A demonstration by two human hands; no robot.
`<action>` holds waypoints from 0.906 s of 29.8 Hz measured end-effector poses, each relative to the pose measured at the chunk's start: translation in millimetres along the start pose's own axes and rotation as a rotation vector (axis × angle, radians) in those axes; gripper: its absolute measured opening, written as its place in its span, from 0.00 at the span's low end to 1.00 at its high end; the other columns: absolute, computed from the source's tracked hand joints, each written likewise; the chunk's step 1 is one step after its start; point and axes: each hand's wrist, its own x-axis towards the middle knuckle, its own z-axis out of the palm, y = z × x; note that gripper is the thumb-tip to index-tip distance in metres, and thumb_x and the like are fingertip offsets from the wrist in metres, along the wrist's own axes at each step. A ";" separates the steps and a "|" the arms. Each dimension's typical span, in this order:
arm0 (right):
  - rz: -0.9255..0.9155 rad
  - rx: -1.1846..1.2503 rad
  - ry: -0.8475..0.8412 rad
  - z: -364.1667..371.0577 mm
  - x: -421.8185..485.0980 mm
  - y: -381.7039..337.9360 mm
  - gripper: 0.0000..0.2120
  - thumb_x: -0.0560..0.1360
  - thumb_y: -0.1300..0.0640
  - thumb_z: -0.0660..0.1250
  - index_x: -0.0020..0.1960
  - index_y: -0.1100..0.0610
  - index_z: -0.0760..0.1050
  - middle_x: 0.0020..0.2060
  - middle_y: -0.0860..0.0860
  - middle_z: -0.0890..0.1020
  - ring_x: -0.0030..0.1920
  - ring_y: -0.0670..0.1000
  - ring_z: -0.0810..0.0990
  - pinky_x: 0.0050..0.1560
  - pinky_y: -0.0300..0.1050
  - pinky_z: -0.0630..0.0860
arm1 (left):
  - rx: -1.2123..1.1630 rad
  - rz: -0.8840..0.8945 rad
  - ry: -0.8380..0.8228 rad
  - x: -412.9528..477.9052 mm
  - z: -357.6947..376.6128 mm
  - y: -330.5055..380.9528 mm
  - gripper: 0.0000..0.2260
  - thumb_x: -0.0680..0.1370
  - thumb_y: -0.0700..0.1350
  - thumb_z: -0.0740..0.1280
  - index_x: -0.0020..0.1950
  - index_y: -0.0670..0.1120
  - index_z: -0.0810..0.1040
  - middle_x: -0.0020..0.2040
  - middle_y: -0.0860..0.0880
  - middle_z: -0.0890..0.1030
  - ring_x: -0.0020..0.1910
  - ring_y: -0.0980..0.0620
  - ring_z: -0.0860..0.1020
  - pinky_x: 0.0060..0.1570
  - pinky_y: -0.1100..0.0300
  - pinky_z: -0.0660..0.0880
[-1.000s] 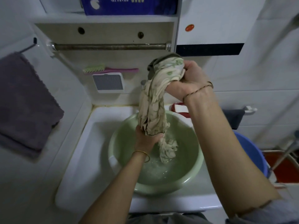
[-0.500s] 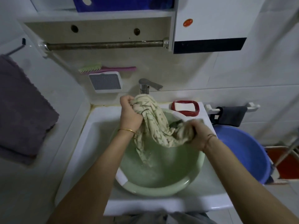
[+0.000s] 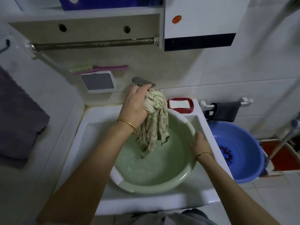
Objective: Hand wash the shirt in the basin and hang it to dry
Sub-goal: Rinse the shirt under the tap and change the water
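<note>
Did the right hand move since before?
Yes. The right hand came down from beside the white cabinet, let go of the shirt, and now holds the green basin by its right rim.

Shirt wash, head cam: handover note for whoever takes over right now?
Left hand grips the bunched shirt, raised over the green basin; the shirt's lower end hangs close to the water, contact unclear.
Right hand rests on the basin's right rim; whether it grips is unclear.
The basin sits in the white sink and holds cloudy water.
Done: the shirt looks wet and is lifted out.
Left: probably empty the basin, wring the shirt, then hang it; nothing is hung yet.
</note>
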 end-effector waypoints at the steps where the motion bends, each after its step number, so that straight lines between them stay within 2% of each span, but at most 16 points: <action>1: -0.025 0.070 0.028 1.2 -3.1 0.4 0.24 0.76 0.63 0.63 0.70 0.60 0.61 0.62 0.61 0.74 0.61 0.62 0.73 0.59 0.50 0.69 | 0.018 -0.005 -0.001 -1.3 0.7 0.5 0.24 0.72 0.32 0.62 0.67 0.46 0.72 0.57 0.44 0.71 0.58 0.44 0.72 0.60 0.61 0.67; 5: -0.059 0.317 0.151 8.2 -17.4 -7.0 0.23 0.74 0.65 0.63 0.69 0.57 0.68 0.59 0.55 0.78 0.59 0.57 0.75 0.62 0.50 0.70 | 0.090 -0.001 0.019 -6.9 2.9 2.0 0.22 0.70 0.31 0.62 0.62 0.44 0.75 0.54 0.41 0.73 0.54 0.40 0.73 0.55 0.53 0.71; 10: -0.119 0.489 0.188 3.2 -28.8 -27.6 0.22 0.74 0.67 0.63 0.66 0.54 0.71 0.51 0.50 0.78 0.52 0.52 0.76 0.57 0.48 0.74 | 0.160 0.035 0.037 -14.5 2.3 6.0 0.19 0.71 0.32 0.63 0.60 0.46 0.77 0.52 0.42 0.74 0.53 0.41 0.71 0.52 0.53 0.68; 13: -0.151 0.470 0.215 -5.9 -32.4 -32.2 0.23 0.73 0.68 0.63 0.67 0.56 0.71 0.53 0.54 0.79 0.50 0.50 0.75 0.55 0.43 0.73 | 0.125 0.030 0.041 -18.6 1.6 7.7 0.18 0.71 0.33 0.64 0.59 0.47 0.77 0.54 0.44 0.72 0.55 0.43 0.71 0.52 0.52 0.72; 16: -0.227 0.405 0.240 -21.7 -37.0 -38.8 0.23 0.74 0.69 0.63 0.68 0.58 0.70 0.53 0.52 0.78 0.50 0.47 0.72 0.49 0.31 0.66 | 0.089 0.022 0.028 -21.8 1.5 7.0 0.18 0.71 0.33 0.64 0.59 0.47 0.77 0.57 0.46 0.72 0.56 0.43 0.72 0.52 0.48 0.74; 17: -0.250 0.389 0.247 -26.7 -37.7 -41.1 0.23 0.74 0.68 0.64 0.68 0.58 0.70 0.54 0.53 0.78 0.50 0.46 0.71 0.49 0.30 0.65 | 0.072 0.015 0.020 -22.7 1.6 7.2 0.19 0.71 0.32 0.64 0.59 0.47 0.76 0.58 0.46 0.72 0.56 0.43 0.73 0.52 0.47 0.74; 25: -0.297 0.240 0.289 -49.3 -40.2 -54.0 0.26 0.75 0.64 0.65 0.72 0.57 0.65 0.64 0.55 0.75 0.63 0.54 0.73 0.60 0.37 0.65 | -0.009 0.004 0.007 -20.7 3.4 16.4 0.20 0.71 0.32 0.62 0.60 0.47 0.75 0.59 0.46 0.73 0.56 0.44 0.73 0.54 0.49 0.74; 27: -0.321 0.189 0.307 -57.2 -38.1 -57.1 0.26 0.75 0.63 0.65 0.72 0.56 0.65 0.63 0.55 0.76 0.62 0.55 0.74 0.57 0.35 0.65 | -0.019 0.013 0.006 -20.1 4.4 20.5 0.20 0.71 0.32 0.62 0.60 0.46 0.75 0.59 0.45 0.73 0.56 0.44 0.73 0.54 0.51 0.73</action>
